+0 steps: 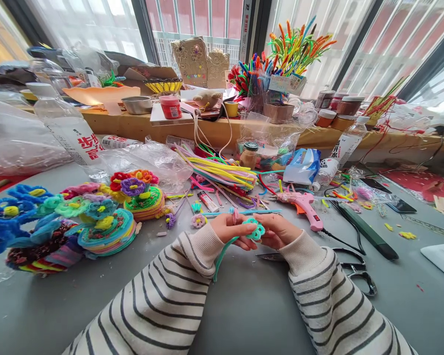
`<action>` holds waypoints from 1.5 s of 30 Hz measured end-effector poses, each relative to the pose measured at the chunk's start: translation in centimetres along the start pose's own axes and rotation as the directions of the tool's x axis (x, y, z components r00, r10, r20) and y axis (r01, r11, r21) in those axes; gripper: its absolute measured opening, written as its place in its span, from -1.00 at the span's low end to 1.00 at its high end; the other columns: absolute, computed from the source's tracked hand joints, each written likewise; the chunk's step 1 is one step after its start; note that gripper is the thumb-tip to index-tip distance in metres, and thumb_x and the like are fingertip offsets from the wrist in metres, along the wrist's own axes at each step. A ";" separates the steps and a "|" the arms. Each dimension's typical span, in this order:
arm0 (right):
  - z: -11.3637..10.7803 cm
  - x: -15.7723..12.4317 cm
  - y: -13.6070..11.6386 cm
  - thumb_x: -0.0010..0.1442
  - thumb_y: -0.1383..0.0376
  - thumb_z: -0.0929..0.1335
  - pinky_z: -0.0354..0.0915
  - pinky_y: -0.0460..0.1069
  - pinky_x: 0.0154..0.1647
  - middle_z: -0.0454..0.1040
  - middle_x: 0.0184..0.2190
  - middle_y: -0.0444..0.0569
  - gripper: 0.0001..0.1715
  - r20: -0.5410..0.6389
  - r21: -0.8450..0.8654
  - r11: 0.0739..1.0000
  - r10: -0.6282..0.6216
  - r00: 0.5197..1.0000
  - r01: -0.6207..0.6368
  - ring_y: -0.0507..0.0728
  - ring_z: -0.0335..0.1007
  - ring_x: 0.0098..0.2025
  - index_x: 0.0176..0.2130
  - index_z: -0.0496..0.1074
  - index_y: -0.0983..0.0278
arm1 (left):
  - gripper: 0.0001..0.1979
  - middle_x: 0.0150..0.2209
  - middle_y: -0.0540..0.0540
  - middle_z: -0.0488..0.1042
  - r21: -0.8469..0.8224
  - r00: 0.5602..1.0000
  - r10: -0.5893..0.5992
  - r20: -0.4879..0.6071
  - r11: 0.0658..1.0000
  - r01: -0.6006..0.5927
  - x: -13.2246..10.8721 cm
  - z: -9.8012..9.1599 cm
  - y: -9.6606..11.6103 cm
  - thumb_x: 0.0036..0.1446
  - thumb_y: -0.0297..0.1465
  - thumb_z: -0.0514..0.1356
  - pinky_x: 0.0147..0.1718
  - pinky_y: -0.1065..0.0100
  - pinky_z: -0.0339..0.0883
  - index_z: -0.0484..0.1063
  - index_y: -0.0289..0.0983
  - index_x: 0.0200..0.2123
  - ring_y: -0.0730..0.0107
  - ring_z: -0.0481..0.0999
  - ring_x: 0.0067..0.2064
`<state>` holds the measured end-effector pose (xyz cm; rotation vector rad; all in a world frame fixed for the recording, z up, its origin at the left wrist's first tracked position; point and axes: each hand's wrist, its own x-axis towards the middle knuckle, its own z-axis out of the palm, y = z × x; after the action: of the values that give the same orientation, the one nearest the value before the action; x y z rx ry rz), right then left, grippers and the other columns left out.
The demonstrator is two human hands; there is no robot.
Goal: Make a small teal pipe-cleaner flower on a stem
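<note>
Between my two hands, near the middle of the view, is a small turquoise flower [254,230] of looped pipe cleaner. My left hand [231,229] is closed on its left side, thumb on top. From that hand a turquoise stem [222,256] hangs down towards the table. A bit of pink shows at the left fingers. The fingers of my right hand [276,230] are closed on the flower's right edge. Scissors [355,271] lie partly under the right sleeve. Behind the hands is a light blue pipe cleaner [262,212] on the table.
Finished pipe-cleaner flowers [133,186] stand at the left. A pink glue gun [307,209] with its cord and a dark green cutter [366,231] lie at the right. Bundled pipe cleaners [222,172], a jar [248,155] and water bottles [68,128] stand or lie farther back.
</note>
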<state>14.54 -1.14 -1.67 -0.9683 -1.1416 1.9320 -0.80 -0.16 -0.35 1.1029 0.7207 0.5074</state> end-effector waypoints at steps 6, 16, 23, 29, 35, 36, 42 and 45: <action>-0.6 -0.5 -0.1 -0.12 0.16 0.33 -0.36 -0.18 -0.76 -0.05 -0.81 -0.32 -0.70 0.172 0.083 0.982 0.154 0.973 -0.170 -0.17 -0.33 -0.75 -0.60 0.28 0.36 | -0.76 -0.64 -0.01 0.43 0.007 0.998 -0.049 0.041 0.999 0.049 -0.3 0.1 0.4 -0.34 -0.36 0.29 -0.59 0.44 0.30 0.32 -0.38 -0.60 0.46 0.43 -0.60; 0.4 0.1 0.5 -0.27 0.14 0.40 -0.43 -0.15 -0.79 -0.11 -0.86 -0.35 -0.65 0.024 0.231 0.971 0.051 0.998 -0.055 -0.18 -0.41 -0.79 -0.63 0.22 0.31 | -0.74 -0.69 0.02 0.40 -0.006 0.990 0.094 -0.104 0.995 -0.095 0.1 0.1 -0.1 -0.38 -0.37 0.30 -0.59 0.47 0.31 0.30 -0.39 -0.62 0.45 0.44 -0.61; 1.2 0.6 1.2 -0.20 0.10 0.38 -0.40 -0.15 -0.82 -0.11 -0.89 -0.35 -0.65 -0.107 0.342 0.934 -0.068 0.992 0.101 -0.18 -0.40 -0.81 -0.64 0.24 0.31 | -0.72 -0.67 0.04 0.38 -0.029 0.978 0.146 -0.146 0.988 -0.152 0.2 0.2 0.0 -0.37 -0.35 0.30 -0.49 0.40 0.33 0.26 -0.38 -0.62 0.46 0.44 -0.57; 1.0 0.9 0.9 -0.22 0.05 0.36 -0.33 -0.18 -0.82 0.00 -0.86 -0.32 -0.62 -0.221 0.257 0.955 -0.089 0.971 0.147 -0.18 -0.28 -0.82 -0.58 0.30 0.32 | -0.75 -0.63 0.01 0.38 0.085 0.960 0.181 -0.213 0.982 -0.166 0.9 0.1 -0.5 -0.38 -0.33 0.29 -0.58 0.48 0.24 0.36 -0.38 -0.60 0.53 0.36 -0.55; 1.0 0.8 0.7 -0.09 -0.07 0.22 -0.19 -0.16 -0.77 0.10 -0.72 -0.25 -0.52 -0.368 -0.185 0.912 -0.410 0.835 0.366 -0.14 -0.12 -0.75 -0.49 0.28 0.31 | -0.76 -0.64 0.03 0.36 0.043 0.924 0.204 -0.325 0.979 -0.201 1.1 -0.4 -0.4 -0.38 -0.39 0.29 -0.58 0.50 0.26 0.40 -0.38 -0.55 0.56 0.34 -0.56; 1.0 0.7 0.8 -0.06 -0.04 0.21 -0.14 -0.16 -0.75 0.10 -0.70 -0.24 -0.56 -0.351 -0.314 0.869 -0.480 0.804 0.382 -0.13 -0.09 -0.72 -0.49 0.26 0.30 | -0.75 -0.64 0.02 0.37 0.025 0.926 0.191 -0.327 0.981 -0.194 1.1 -0.4 -0.4 -0.39 -0.39 0.30 -0.56 0.48 0.28 0.40 -0.38 -0.54 0.55 0.35 -0.55; 1.2 0.2 1.0 0.08 0.18 0.17 0.04 -0.12 -0.56 0.17 -0.63 -0.17 -0.75 -0.205 -0.816 0.513 -0.687 0.697 0.266 -0.05 0.05 -0.59 -0.49 0.21 0.30 | -0.72 -0.64 0.04 0.38 -0.049 0.950 0.155 -0.270 0.984 -0.174 1.0 -0.1 -0.3 -0.46 -0.41 0.32 -0.48 0.45 0.33 0.40 -0.38 -0.55 0.53 0.40 -0.55; 1.1 0.1 0.8 0.10 0.22 0.15 0.05 -0.12 -0.54 0.18 -0.62 -0.16 -0.77 -0.163 -0.863 0.440 -0.707 0.688 0.248 -0.04 0.06 -0.59 -0.50 0.20 0.29 | -0.68 -0.61 0.00 0.41 -0.088 0.966 0.079 -0.245 0.991 -0.103 0.8 -0.2 -0.1 -0.45 -0.33 0.31 -0.46 0.43 0.33 0.42 -0.37 -0.52 0.47 0.44 -0.52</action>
<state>13.43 -1.78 -2.06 -1.2747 -1.7355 0.5158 -0.39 0.50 -0.72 0.9928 0.8493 0.7577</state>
